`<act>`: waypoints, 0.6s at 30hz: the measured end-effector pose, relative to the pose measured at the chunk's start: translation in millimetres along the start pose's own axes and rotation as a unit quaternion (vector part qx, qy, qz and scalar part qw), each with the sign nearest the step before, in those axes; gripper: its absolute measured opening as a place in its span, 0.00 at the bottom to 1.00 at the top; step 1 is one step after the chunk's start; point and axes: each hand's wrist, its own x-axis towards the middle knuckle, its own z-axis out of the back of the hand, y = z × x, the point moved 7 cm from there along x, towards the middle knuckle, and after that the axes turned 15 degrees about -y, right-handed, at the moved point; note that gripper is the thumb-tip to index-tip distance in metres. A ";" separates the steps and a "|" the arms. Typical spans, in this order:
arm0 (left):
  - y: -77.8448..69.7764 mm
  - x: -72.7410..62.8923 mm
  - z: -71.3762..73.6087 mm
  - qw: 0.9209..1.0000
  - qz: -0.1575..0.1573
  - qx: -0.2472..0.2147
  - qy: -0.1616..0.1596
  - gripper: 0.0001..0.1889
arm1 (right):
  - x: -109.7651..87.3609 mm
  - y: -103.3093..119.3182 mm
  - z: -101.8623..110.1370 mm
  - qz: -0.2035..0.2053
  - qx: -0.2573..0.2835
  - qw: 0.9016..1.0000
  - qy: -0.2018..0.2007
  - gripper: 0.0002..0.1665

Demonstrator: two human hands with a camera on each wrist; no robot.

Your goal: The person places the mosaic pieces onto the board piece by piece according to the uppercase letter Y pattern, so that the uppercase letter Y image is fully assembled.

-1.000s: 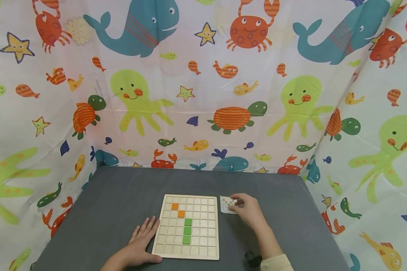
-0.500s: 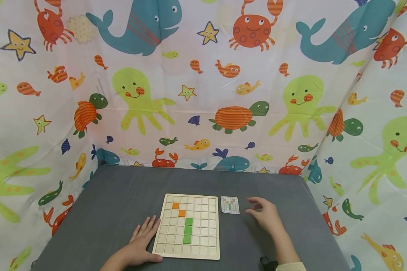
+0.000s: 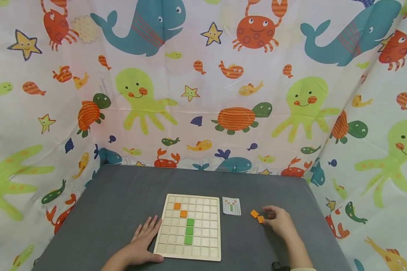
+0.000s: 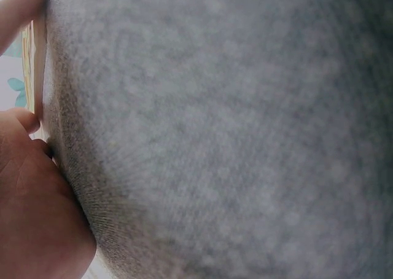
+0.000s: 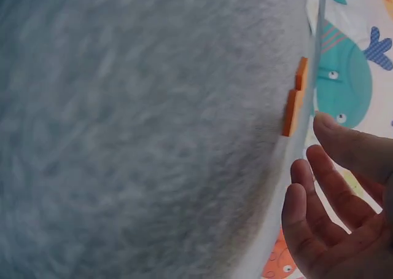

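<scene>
A square wooden grid board (image 3: pixel 209 242) lies on the table, bearing two orange square tiles in a slanting line and three green square tiles (image 3: pixel 189 230) in a column below them. My left hand (image 3: pixel 140 241) rests flat at the board's left side, fingers spread along the edge, thumb at the near corner. Right of the board, two loose orange tiles (image 3: pixel 254 213) lie touching at their corners. My right hand (image 3: pixel 280 222) is just beside them, fingertips right at the nearer orange tile (image 3: pixel 260 219). In the right wrist view its loosely bent fingers (image 5: pixel 328 196) have nothing between them.
A small printed pattern card (image 3: pixel 231 206) lies between the board and the loose tiles. The grey table (image 3: pixel 139 180) is enclosed at the back and sides by a white curtain (image 3: pixel 196 34) printed with sea animals.
My right hand has moved right, from over the card to beyond the loose orange tiles, leaving the card and those tiles uncovered. The left hand stays on the board's edge.
</scene>
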 end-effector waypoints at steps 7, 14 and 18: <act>0.9 0.1 -0.6 1.000 -0.002 0.001 0.001 0.67 | 2.8 -9.0 -10.0 -0.003 0.012 1.000 0.014 0.25; -0.5 -1.0 -0.6 1.000 0.007 -0.002 0.000 0.67 | 1.7 -7.5 -12.9 0.028 0.014 0.999 0.015 0.17; -0.8 -1.2 -0.4 1.000 0.012 -0.001 0.000 0.67 | -0.1 -6.3 -14.5 0.040 0.008 0.999 0.019 0.15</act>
